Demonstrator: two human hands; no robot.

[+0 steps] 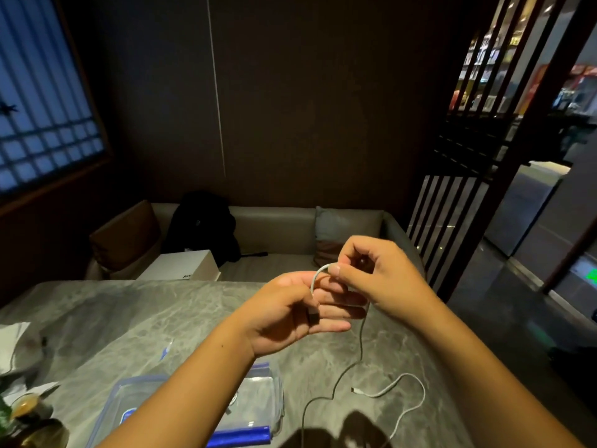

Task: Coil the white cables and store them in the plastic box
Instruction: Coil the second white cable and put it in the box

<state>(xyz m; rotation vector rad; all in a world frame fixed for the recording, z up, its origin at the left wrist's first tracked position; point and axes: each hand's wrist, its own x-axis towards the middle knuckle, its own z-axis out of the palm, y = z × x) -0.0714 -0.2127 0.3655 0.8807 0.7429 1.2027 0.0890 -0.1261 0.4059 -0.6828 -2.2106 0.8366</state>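
My left hand [290, 313] is raised over the table and holds the plug end of a white cable [361, 347] between thumb and fingers. My right hand [376, 274] pinches the same cable just above and bends it into a small loop over the left fingers. The rest of the cable hangs down to the grey marble table [129, 318] and trails toward me. One end of it, or a second white cable [399, 392], lies curved on the table at the right. The clear plastic box [277, 399] with blue clips sits under my left forearm.
Crumpled paper [13, 337] and dark items [29, 421] lie at the table's left edge. A small plastic wrapper [166, 349] lies mid-table. Beyond the table stands a sofa with a white box [184, 265], a black bag [203, 224] and cushions.
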